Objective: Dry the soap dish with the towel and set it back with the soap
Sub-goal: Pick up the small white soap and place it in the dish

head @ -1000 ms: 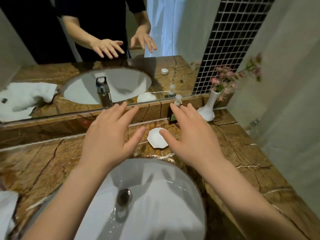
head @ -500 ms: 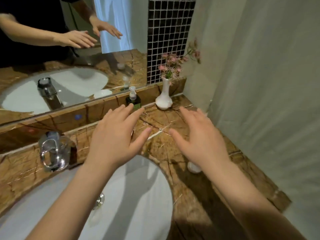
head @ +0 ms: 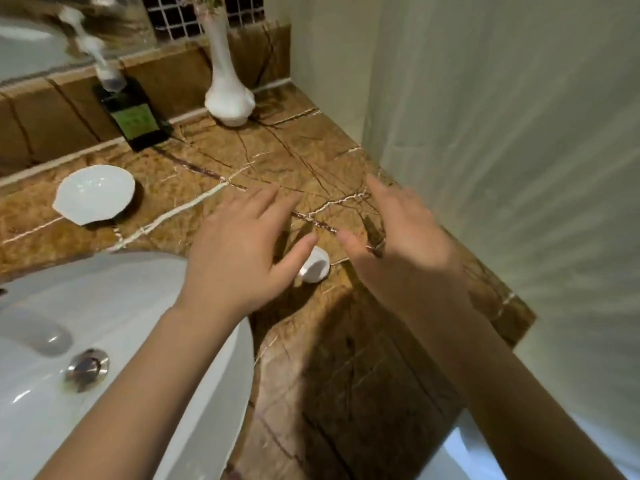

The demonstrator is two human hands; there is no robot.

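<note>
Here we see both hands open and empty above the marble counter (head: 311, 150), the soap (head: 314, 269) lying just under the left hand (head: 239, 251) thumb, nearer it than the right hand (head: 401, 244), and the soap dish (head: 94, 195) far left.

Both forearms are bare right up to the frame's edge, no sleeve showing; the left hand (head: 239, 254) and right hand (head: 405, 244) carry no rings, watch or gloves
</note>
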